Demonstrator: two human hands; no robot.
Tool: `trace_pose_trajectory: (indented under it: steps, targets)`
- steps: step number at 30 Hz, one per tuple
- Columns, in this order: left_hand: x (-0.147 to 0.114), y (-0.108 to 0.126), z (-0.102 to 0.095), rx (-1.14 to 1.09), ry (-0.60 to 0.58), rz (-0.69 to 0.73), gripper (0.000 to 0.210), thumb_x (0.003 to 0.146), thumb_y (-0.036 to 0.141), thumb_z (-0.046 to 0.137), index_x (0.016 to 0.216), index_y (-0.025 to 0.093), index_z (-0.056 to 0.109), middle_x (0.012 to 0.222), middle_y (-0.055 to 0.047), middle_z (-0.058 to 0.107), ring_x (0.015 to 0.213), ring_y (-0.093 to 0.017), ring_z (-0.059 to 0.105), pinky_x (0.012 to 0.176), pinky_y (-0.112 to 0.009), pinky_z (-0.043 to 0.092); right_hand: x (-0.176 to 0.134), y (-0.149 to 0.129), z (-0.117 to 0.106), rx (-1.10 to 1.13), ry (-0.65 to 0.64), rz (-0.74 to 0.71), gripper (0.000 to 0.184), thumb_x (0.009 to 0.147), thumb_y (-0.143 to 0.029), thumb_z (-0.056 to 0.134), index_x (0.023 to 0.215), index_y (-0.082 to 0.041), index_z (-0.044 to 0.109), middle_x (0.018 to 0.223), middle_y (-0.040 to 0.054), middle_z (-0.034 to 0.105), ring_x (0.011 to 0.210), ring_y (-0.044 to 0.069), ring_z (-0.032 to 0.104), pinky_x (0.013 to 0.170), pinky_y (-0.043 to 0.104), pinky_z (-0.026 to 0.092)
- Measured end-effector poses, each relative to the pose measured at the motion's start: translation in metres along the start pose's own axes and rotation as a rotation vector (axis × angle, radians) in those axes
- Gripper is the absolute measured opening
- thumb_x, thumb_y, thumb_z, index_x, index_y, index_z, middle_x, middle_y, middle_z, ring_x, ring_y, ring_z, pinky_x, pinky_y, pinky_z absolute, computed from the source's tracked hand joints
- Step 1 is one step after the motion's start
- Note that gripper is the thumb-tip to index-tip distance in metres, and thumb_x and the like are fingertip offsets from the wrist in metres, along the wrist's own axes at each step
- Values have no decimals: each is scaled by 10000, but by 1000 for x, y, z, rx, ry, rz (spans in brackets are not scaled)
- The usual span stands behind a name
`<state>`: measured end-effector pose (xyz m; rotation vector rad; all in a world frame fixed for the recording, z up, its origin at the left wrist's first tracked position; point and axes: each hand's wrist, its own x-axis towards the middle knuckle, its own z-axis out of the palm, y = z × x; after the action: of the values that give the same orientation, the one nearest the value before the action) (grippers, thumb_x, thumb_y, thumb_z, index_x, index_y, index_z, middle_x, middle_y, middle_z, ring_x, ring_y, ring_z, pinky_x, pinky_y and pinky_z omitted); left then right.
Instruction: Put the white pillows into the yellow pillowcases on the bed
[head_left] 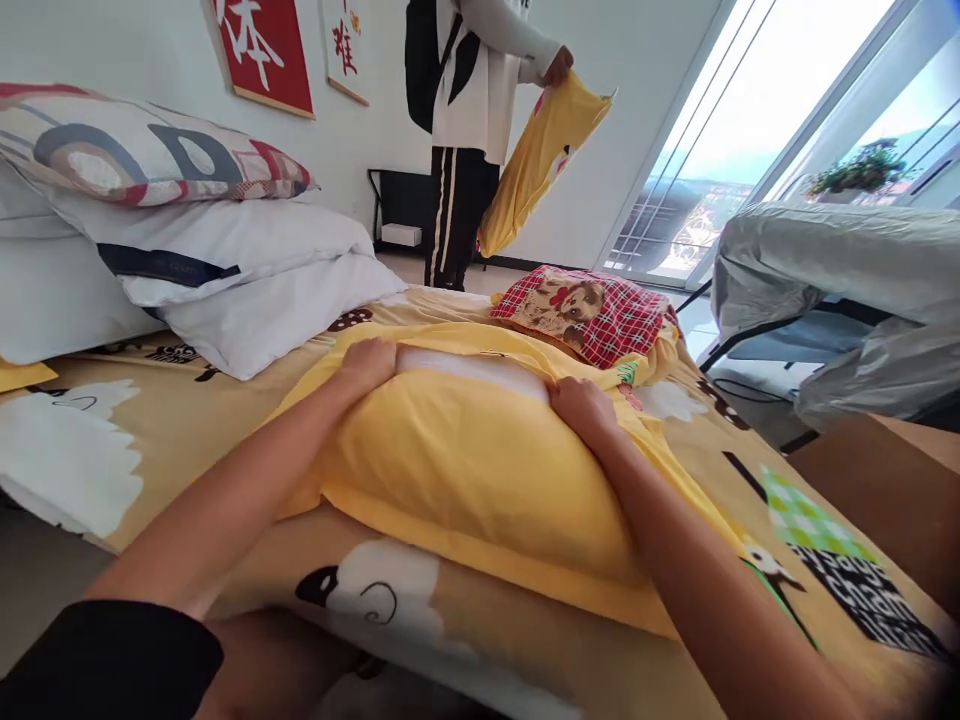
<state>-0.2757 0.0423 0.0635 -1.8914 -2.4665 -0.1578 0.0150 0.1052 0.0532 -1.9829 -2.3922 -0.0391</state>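
In front of me a yellow pillowcase (480,470) lies on the bed, bulging over a white pillow (472,372). A strip of the pillow shows through the long opening along the far side. My left hand (369,362) is closed on the pillowcase edge at the left end of this opening. At the right end my right hand (585,405) grips the same edge, fingers curled in. The fingertips of both hands are partly hidden in the cloth.
A red plaid pillow (592,310) with a bear print lies just beyond. White pillows (285,265) and a patterned pillow (165,155) are stacked at left. Another person (469,100) stands behind the bed, holding a yellow cloth (540,160). A cardboard box (885,490) is at right.
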Motion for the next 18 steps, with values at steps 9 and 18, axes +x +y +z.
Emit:
trace_pose_trajectory:
  steps: [9,18]
  targets:
    - [-38,-30,-137,-96,645,-42,216,820,194,482,863,32,618,821,-50,591,1057,-296,584,979,-463,385,-35,47,-133,-57,525,-7,258,882,-270,482,652,-212,586,666,81,542,904,318,604,747,436,448]
    - [-41,-9,-21,76,9,-145,289,853,272,427,923,108,654,912,-171,672,881,-318,649,752,-383,487,-35,8,-22,-125,-28,-66,317,880,-68,360,1086,-67,601,1158,243,584,1076,380,572,775,477,485]
